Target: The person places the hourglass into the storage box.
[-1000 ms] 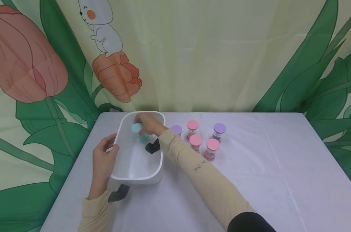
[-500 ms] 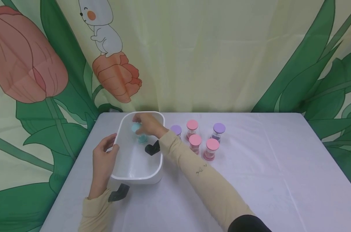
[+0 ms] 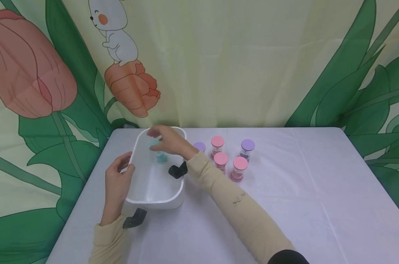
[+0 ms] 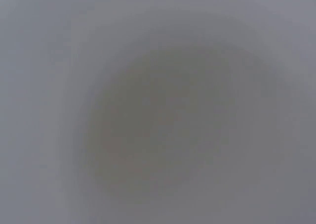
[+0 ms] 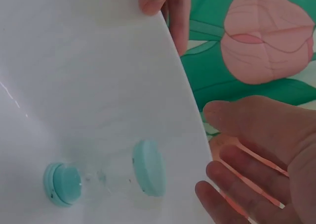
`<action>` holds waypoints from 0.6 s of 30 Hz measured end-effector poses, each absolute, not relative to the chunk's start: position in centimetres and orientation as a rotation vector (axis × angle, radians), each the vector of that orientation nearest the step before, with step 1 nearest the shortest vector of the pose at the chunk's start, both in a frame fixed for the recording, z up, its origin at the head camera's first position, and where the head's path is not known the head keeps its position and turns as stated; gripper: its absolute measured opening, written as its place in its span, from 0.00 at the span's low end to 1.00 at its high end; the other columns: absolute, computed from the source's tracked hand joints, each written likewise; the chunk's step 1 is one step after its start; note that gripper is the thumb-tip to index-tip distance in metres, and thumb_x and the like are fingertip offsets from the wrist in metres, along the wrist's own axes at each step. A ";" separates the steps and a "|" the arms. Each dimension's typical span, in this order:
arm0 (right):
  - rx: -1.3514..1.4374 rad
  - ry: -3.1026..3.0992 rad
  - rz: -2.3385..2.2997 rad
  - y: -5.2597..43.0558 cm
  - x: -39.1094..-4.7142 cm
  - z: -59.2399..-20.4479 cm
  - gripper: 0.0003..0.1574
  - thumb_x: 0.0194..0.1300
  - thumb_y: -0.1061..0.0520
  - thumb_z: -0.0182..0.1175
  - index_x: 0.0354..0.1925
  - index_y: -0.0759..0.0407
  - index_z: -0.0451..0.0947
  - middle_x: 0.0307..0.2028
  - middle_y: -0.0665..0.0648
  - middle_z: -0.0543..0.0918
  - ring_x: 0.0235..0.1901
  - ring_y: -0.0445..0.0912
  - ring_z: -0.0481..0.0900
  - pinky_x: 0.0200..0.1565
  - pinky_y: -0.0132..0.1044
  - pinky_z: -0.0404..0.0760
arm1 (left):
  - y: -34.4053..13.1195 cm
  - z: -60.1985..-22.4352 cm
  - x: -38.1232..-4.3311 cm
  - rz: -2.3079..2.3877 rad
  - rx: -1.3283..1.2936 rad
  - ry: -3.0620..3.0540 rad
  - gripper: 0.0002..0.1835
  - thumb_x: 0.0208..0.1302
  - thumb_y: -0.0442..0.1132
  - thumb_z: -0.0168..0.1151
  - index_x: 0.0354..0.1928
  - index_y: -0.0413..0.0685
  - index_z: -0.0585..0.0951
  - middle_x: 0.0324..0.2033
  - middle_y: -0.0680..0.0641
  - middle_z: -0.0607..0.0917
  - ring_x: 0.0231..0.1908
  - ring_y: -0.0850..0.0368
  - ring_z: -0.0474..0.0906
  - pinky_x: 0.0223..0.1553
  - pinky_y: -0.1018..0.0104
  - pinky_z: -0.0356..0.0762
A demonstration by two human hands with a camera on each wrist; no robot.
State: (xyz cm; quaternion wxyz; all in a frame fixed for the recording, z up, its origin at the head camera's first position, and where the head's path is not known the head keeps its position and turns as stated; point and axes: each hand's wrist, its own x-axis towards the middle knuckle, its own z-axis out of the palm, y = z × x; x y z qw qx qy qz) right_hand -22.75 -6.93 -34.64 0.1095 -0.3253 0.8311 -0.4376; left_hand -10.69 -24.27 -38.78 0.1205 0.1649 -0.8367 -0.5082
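A teal-capped sandglass (image 5: 102,177) stands in the white plastic bin (image 3: 148,202), its clear middle faint against the white wall in the right wrist view. My right hand (image 3: 169,141) is above the far part of the bin, fingers spread and holding nothing; in the head view it partly covers the sandglass. Apart from the teal cap, the right fingertips (image 5: 215,169) show near the bin's rim. With my left hand (image 3: 119,179) I grip the bin's left rim, thumb inside and fingers outside. The left wrist view is only a grey blur.
Right of the bin stand several sandglasses on the white-covered table (image 3: 302,201): pink-capped ones, such as the front one (image 3: 240,168), a purple-capped one (image 3: 247,146), and another purple cap (image 3: 199,146) partly behind my right wrist. A printed curtain (image 3: 235,73) hangs behind the table.
My right hand has let go of the teal sandglass, spread its fingers and lifted slightly. The sandglass stays standing in the bin. My left hand has not moved from the rim.
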 end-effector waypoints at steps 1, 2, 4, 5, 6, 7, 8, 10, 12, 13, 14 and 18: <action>-0.966 2.429 -1.306 -6.7 -22.7 -34.5 0.29 0.62 0.60 0.68 0.60 0.64 0.74 0.58 0.60 0.80 0.59 0.49 0.76 0.60 0.33 0.77 | -24.3 -38.8 -10.7 -1.484 0.480 -2.444 0.23 0.71 0.39 0.51 0.66 0.53 0.75 0.58 0.45 0.81 0.49 0.47 0.84 0.44 0.62 0.84; -0.981 2.423 -1.319 -6.5 -22.6 -34.4 0.29 0.62 0.60 0.68 0.59 0.64 0.74 0.58 0.60 0.80 0.59 0.50 0.76 0.59 0.33 0.77 | -24.3 -38.8 -10.7 -1.485 0.482 -2.447 0.23 0.71 0.39 0.51 0.66 0.54 0.75 0.58 0.45 0.81 0.48 0.47 0.84 0.43 0.64 0.84; -1.002 2.418 -1.339 -6.1 -22.4 -34.2 0.28 0.62 0.60 0.68 0.59 0.65 0.74 0.57 0.61 0.80 0.59 0.51 0.76 0.59 0.32 0.77 | -24.3 -38.7 -10.6 -1.491 0.488 -2.449 0.23 0.71 0.40 0.50 0.66 0.54 0.75 0.58 0.45 0.81 0.48 0.46 0.84 0.41 0.68 0.83; -1.012 2.417 -1.349 -6.0 -22.3 -34.1 0.28 0.62 0.60 0.68 0.59 0.65 0.74 0.57 0.61 0.80 0.59 0.52 0.76 0.59 0.33 0.77 | -24.3 -38.7 -10.6 -1.495 0.490 -2.449 0.23 0.71 0.40 0.50 0.66 0.54 0.75 0.58 0.45 0.81 0.48 0.46 0.84 0.40 0.69 0.83; -1.019 2.416 -1.360 -5.8 -22.3 -34.0 0.28 0.62 0.59 0.68 0.59 0.65 0.74 0.57 0.61 0.80 0.59 0.52 0.76 0.59 0.34 0.77 | -24.3 -38.7 -10.6 -1.498 0.496 -2.449 0.23 0.71 0.40 0.50 0.66 0.54 0.75 0.58 0.45 0.81 0.48 0.46 0.84 0.40 0.69 0.82; -1.024 2.417 -1.370 -5.6 -22.1 -33.8 0.28 0.62 0.59 0.68 0.59 0.65 0.74 0.57 0.61 0.80 0.59 0.52 0.76 0.60 0.35 0.77 | -24.3 -38.6 -10.6 -1.500 0.501 -2.450 0.23 0.71 0.40 0.50 0.66 0.55 0.75 0.58 0.45 0.81 0.49 0.46 0.84 0.40 0.69 0.83; -1.032 2.416 -1.382 -5.3 -22.0 -33.7 0.28 0.62 0.60 0.68 0.59 0.65 0.74 0.57 0.61 0.80 0.58 0.52 0.76 0.60 0.38 0.77 | -24.3 -38.6 -10.6 -1.508 0.506 -2.450 0.23 0.71 0.40 0.50 0.67 0.55 0.75 0.58 0.45 0.81 0.49 0.46 0.84 0.41 0.68 0.83; -1.045 2.413 -1.405 -4.9 -21.8 -33.5 0.28 0.62 0.60 0.67 0.59 0.66 0.73 0.57 0.61 0.80 0.58 0.52 0.76 0.61 0.41 0.77 | -24.3 -38.5 -10.6 -1.513 0.514 -2.451 0.23 0.71 0.41 0.50 0.67 0.55 0.74 0.59 0.45 0.81 0.50 0.47 0.83 0.42 0.66 0.84; -1.058 2.414 -1.427 -4.4 -21.6 -33.4 0.28 0.62 0.61 0.67 0.59 0.66 0.73 0.57 0.62 0.79 0.58 0.52 0.76 0.61 0.43 0.77 | -24.2 -38.5 -10.6 -1.517 0.522 -2.451 0.23 0.71 0.41 0.50 0.67 0.55 0.74 0.59 0.45 0.81 0.50 0.47 0.83 0.44 0.63 0.84; -1.067 2.417 -1.436 -4.2 -21.5 -33.3 0.27 0.62 0.61 0.67 0.58 0.66 0.73 0.56 0.61 0.79 0.58 0.53 0.76 0.61 0.44 0.77 | -24.2 -38.4 -10.6 -1.518 0.524 -2.449 0.23 0.71 0.41 0.50 0.67 0.55 0.74 0.59 0.45 0.81 0.50 0.47 0.83 0.44 0.62 0.84; -1.075 2.418 -1.445 -3.9 -21.4 -33.3 0.27 0.62 0.61 0.67 0.58 0.67 0.73 0.57 0.62 0.79 0.58 0.54 0.76 0.61 0.44 0.77 | -24.2 -38.4 -10.6 -1.517 0.524 -2.448 0.23 0.71 0.41 0.50 0.67 0.55 0.74 0.59 0.45 0.81 0.50 0.47 0.83 0.44 0.62 0.84; -1.091 2.468 -1.445 -2.9 -21.0 -33.4 0.26 0.63 0.60 0.66 0.58 0.65 0.74 0.56 0.61 0.79 0.57 0.52 0.77 0.61 0.43 0.77 | -24.2 -38.5 -10.6 -1.508 0.516 -2.443 0.23 0.71 0.40 0.50 0.67 0.54 0.75 0.59 0.45 0.81 0.50 0.47 0.83 0.43 0.65 0.84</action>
